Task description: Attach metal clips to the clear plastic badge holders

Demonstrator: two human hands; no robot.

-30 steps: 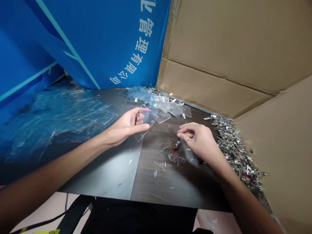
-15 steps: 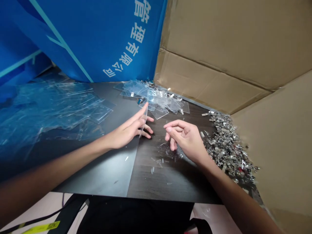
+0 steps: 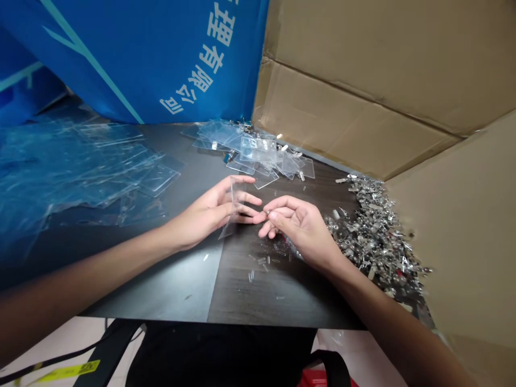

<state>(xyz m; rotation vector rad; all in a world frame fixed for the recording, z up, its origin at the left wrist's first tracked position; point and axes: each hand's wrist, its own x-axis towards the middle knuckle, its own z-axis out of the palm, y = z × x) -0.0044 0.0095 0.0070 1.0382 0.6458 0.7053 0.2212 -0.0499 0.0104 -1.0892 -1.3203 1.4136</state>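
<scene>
My left hand (image 3: pixel 217 207) holds a clear plastic sleeve (image 3: pixel 229 215), which stands tilted among its spread fingers. My right hand (image 3: pixel 298 223) is closed in a pinch, thumb against forefinger. A tiny shiny metal piece (image 3: pixel 267 212) shows at those fingertips, too small to make out its exact kind. The fingertips of both hands meet or nearly meet over the dark table. Beneath and beside my right hand lie several small clear plastic strips (image 3: pixel 264 261).
A heap of small metal clips (image 3: pixel 377 231) lies on the right by the cardboard wall (image 3: pixel 455 215). Clear sleeves with clips (image 3: pixel 258 150) are piled at the back. Many bluish clear sleeves (image 3: pixel 92 166) cover the left. A blue printed panel (image 3: pixel 161 54) stands behind.
My right hand has moved left until its fingertips reach those of my left hand. The left hand has turned, and the sleeve's lower end now leans toward me. The view has shifted slightly.
</scene>
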